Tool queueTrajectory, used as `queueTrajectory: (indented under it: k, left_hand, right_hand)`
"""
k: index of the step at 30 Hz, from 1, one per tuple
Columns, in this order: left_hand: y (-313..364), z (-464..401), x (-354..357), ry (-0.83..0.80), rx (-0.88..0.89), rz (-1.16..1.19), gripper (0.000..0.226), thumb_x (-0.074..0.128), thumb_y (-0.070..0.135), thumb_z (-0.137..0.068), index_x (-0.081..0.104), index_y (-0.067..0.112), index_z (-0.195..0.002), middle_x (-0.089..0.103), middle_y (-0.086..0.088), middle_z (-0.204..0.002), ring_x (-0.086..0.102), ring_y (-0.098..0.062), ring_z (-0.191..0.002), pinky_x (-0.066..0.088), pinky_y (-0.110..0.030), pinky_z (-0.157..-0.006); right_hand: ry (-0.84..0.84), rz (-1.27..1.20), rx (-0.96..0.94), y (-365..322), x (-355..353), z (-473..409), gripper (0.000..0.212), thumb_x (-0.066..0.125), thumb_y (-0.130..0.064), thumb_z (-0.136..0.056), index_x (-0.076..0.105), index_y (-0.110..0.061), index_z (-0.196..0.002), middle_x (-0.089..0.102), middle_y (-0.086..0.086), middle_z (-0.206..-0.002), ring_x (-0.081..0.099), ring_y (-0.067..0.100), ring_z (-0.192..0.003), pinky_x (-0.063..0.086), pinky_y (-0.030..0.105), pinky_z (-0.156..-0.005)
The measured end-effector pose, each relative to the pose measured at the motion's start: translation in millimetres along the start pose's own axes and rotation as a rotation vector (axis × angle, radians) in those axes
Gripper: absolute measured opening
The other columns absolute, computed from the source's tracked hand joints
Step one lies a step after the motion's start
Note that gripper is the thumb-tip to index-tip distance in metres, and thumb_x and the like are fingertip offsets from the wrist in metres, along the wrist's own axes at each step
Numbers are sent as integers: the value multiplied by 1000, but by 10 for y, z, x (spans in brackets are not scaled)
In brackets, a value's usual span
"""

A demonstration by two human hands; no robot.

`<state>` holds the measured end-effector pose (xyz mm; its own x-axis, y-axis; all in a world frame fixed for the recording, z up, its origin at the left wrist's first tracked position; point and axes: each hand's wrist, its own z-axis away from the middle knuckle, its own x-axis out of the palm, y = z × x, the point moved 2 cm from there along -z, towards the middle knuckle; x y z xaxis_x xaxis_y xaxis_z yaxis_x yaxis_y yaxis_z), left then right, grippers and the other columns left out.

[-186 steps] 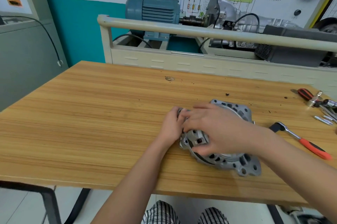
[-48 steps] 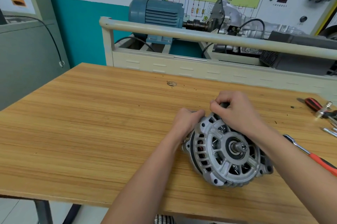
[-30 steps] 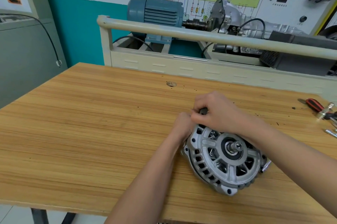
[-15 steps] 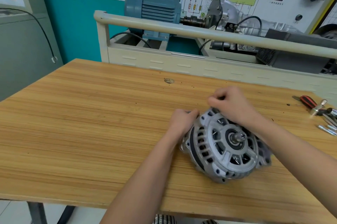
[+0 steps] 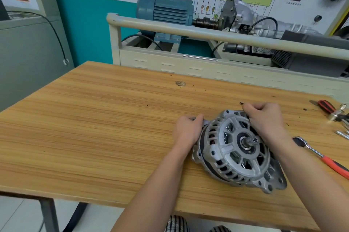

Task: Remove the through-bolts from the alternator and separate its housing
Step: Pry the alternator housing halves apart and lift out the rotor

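Alternator [image 5: 237,148] lies on the wooden table [image 5: 94,127], tilted, shaft end facing up toward the camera; a dark gap shows between the front housing and the rear section along its left edge. Left hand [image 5: 187,130] grips the alternator's upper-left rim, fingers curled over the edge. Right hand [image 5: 266,120] grips the alternator's top rim, fingers curled around the far side; whether a bolt is held under them cannot be told. Right of the alternator, a ratchet wrench [image 5: 321,157] with red-orange handle lies flat on the table, apart from the housing; beyond it, near the table's right edge, red-handled pliers [image 5: 324,106] and several small metal pieces [image 5: 341,134], type not discernible. Behind the table, well beyond the alternator, stands a blue electric motor [image 5: 164,16].
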<state>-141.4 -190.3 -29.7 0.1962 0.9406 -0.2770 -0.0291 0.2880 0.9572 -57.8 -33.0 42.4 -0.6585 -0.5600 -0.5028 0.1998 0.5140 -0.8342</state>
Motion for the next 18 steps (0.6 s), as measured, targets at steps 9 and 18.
queueTrajectory:
  k: [9, 18]
  left_hand:
    - [-18, 98, -49, 83, 36, 37, 45, 57, 32, -85, 36, 21, -48, 37, 5, -47, 33, -19, -47, 27, -29, -52]
    - [-38, 58, -51, 39, 25, 74, 46, 57, 32, -83, 33, 23, -44, 33, 12, -39, 30, -17, -45, 27, -30, -54]
  right_hand:
    - [11, -14, -41, 29, -11, 38, 48, 57, -20, -90, 42, -17, -45, 31, -10, -33, 24, 6, -30, 25, 25, -47]
    - [-134, 124, -238, -166, 102, 2, 47, 55, -21, -94, 48, -12, -49, 45, -3, -43, 36, 14, -40, 32, 24, -49]
